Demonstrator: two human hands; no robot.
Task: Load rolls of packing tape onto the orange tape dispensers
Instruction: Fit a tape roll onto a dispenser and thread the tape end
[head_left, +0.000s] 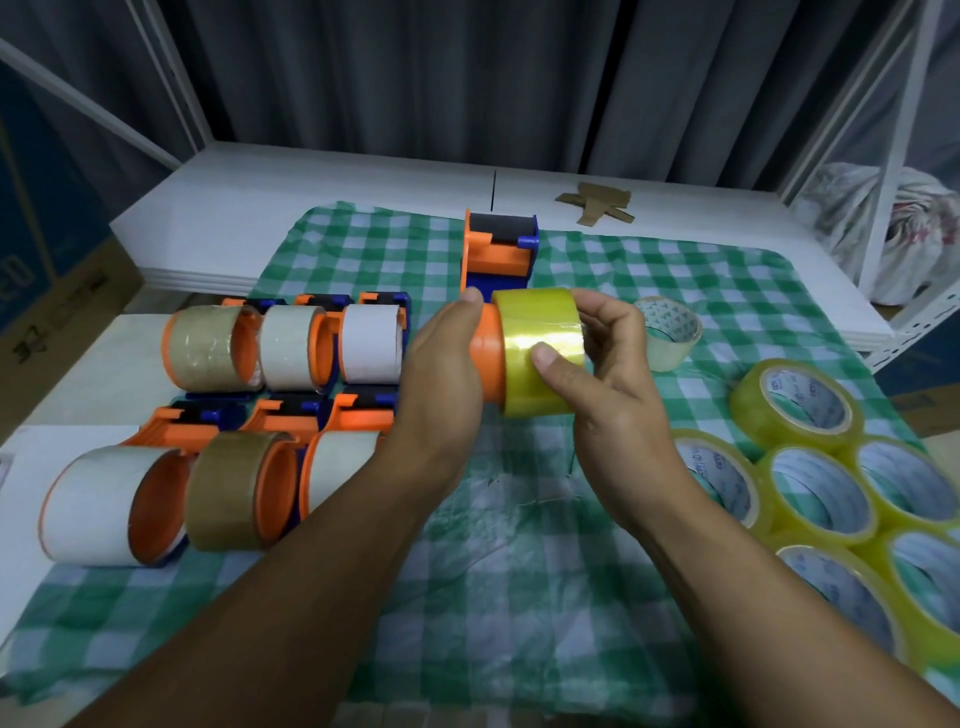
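Green-and-white checked cloth (649, 270); orange and blue dispenser (498, 249); translucent yellow tape roll (540, 353); yellow rolls (831, 499) near right; brown roll (223, 499) near left

A yellow roll (540, 353) sits partway onto the orange hub of a dispenser (493, 254), its axis level. The right hand (608, 374) pinches the roll and the left hand (441, 374) wraps the hub's other side. The dispenser's orange-and-blue body points away, a black roller at its far end. To the left stand 6 loaded dispensers (291, 347) in 2 rows of 3, packed side by side (their rolls are white, pale or brown). At the right, 6 spare rolls (818, 493), all yellow, lie flat and touching. A pale roll (670, 332) lies tilted just beyond the right hand.
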